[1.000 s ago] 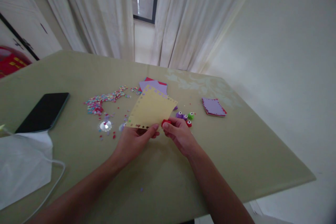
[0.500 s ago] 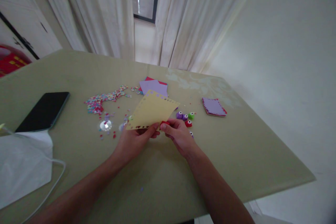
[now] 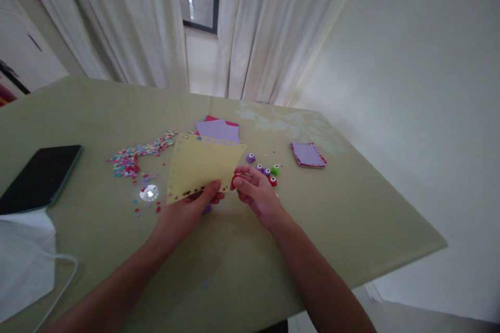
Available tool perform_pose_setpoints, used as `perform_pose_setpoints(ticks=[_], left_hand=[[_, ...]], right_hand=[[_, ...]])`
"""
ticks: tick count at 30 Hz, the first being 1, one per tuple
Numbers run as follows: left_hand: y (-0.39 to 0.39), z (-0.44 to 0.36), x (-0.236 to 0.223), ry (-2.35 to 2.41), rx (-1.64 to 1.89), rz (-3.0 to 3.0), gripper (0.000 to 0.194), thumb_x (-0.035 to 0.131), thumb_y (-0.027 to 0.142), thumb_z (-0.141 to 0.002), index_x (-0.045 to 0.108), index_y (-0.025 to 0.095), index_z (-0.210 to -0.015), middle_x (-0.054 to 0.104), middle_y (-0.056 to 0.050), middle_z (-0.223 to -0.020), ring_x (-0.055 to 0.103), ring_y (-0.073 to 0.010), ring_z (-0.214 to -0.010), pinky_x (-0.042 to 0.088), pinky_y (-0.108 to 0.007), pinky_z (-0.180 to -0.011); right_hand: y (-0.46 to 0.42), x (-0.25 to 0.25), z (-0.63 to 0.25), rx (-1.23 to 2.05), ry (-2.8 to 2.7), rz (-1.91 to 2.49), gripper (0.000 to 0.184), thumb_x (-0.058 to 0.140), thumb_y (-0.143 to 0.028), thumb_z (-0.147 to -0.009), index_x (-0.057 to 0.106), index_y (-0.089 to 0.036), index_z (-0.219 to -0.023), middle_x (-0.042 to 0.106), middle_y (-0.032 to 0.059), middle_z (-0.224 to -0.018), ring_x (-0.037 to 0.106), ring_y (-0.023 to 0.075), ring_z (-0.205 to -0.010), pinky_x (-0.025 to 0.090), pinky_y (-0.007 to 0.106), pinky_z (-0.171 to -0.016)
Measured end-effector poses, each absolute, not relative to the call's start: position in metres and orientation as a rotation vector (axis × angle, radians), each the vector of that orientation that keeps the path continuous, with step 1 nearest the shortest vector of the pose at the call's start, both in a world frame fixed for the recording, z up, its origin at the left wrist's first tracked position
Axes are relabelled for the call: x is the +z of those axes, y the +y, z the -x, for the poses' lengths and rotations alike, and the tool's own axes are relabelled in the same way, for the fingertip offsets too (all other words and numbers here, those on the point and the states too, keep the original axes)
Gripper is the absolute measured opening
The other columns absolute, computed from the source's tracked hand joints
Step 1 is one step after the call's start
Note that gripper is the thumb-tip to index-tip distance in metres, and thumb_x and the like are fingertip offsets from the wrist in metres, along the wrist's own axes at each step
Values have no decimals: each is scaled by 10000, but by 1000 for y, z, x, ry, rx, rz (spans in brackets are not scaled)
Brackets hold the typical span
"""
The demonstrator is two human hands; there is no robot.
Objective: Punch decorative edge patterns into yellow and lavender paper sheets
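A square of yellow paper (image 3: pixel 203 164) with small cut-out shapes along its edges is held at its lower edge by my left hand (image 3: pixel 187 213), thumb on top and fingers beneath. My right hand (image 3: pixel 260 195) is closed on a small red craft punch (image 3: pixel 235 182) at the paper's lower right corner. Just beyond that hand are several more small punches with white round tops: a purple punch (image 3: pixel 250 158), a green punch (image 3: pixel 275 169) and another red punch (image 3: pixel 273 181). Part of a purple thing (image 3: pixel 207 208) shows below my left hand.
Colourful confetti (image 3: pixel 128 158) lies scattered left of the paper, near a shiny round disc (image 3: pixel 149 193). Behind is a stack of coloured paper (image 3: pixel 216 129); to the right, a smaller purple-topped stack (image 3: pixel 308 154). A black phone (image 3: pixel 41 177) and white sheet (image 3: pixel 25 260) with a cable are at left.
The yellow paper has turned to lie squarer to me. My right hand and the red punch have shifted to the paper's lower right corner. The view has swung slightly right.
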State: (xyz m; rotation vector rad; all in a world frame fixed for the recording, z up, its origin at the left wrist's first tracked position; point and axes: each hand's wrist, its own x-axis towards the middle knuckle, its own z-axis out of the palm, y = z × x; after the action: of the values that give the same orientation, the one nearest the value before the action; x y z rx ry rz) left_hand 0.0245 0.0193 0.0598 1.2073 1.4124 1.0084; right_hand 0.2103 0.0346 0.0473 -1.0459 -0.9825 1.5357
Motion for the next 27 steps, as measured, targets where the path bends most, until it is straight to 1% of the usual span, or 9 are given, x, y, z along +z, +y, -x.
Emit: perform_pose_setpoints(ticks=[3,5,10,13,16,20,22,24,27], left_hand=[[19,-24,61,1436,1037,-1170,336,764,558,-773,802,224,-774,837,-74,-747,814,-292,-737,662,-368,-711],[18,-25,61,1424,1062,-1154,317,773,548,-771,806,232,-786,840,-70,-757,812,-282,-726,661,-363,-718],[16,-24,61,1432,1038,-1203,320,727,557,-798,800,256,-719,833,-65,-732,813,-287,-739,664,-374,-766],[16,-23,64,1449,1062,-1216,345,720,580,-789,790,255,-698,828,-54,-716,811,-290,-738,666,-379,-771],[16,-22,65,1456,1064,-1217,353,719,581,-793,788,250,-693,830,-56,-722,812,-295,-740,669,-380,-759],[17,-21,60,1457,1068,-1231,337,742,579,-799,813,251,-761,849,-58,-794,821,-306,-813,667,-388,-811],[18,-20,55,1441,1084,-1226,333,760,572,-800,821,244,-803,855,-61,-827,822,-302,-831,664,-379,-810],[19,-19,53,1418,1084,-1226,346,769,574,-807,826,233,-827,859,-70,-852,821,-300,-838,660,-370,-792],[19,-19,52,1434,1075,-1233,387,761,600,-811,835,221,-826,859,-84,-859,820,-305,-832,656,-370,-760]], right_hand=[[44,47,-224,1303,-1045,1137,360,867,-517,-790,699,-216,-895,713,5,-781,429,111,-561,295,265,-534],[49,42,-229,1101,-1238,1268,319,830,-508,-835,732,-209,-882,708,18,-778,476,133,-599,348,282,-571],[47,23,-218,703,-1827,1448,160,811,-363,-890,794,-206,-868,687,52,-877,576,190,-773,437,336,-746],[46,20,-214,614,-1960,1470,165,749,-352,-956,797,-209,-1023,693,83,-1033,629,233,-929,475,361,-854],[51,25,-226,385,-1867,1591,277,662,-326,-1014,740,-211,-1254,683,129,-1200,637,276,-1077,474,414,-997],[60,29,-252,-11,-1881,1888,336,712,-224,-951,725,-187,-1284,638,179,-1366,548,361,-1255,425,497,-1073],[62,28,-259,-62,-1935,1971,307,747,-184,-910,744,-191,-1217,640,173,-1394,536,377,-1271,427,505,-1051],[62,29,-260,-45,-1957,1937,236,756,-169,-895,748,-198,-1129,686,155,-1319,559,366,-1242,430,495,-1035],[62,32,-254,168,-1823,1762,147,757,-206,-894,703,-207,-1030,743,111,-1110,654,291,-1040,472,432,-949]])
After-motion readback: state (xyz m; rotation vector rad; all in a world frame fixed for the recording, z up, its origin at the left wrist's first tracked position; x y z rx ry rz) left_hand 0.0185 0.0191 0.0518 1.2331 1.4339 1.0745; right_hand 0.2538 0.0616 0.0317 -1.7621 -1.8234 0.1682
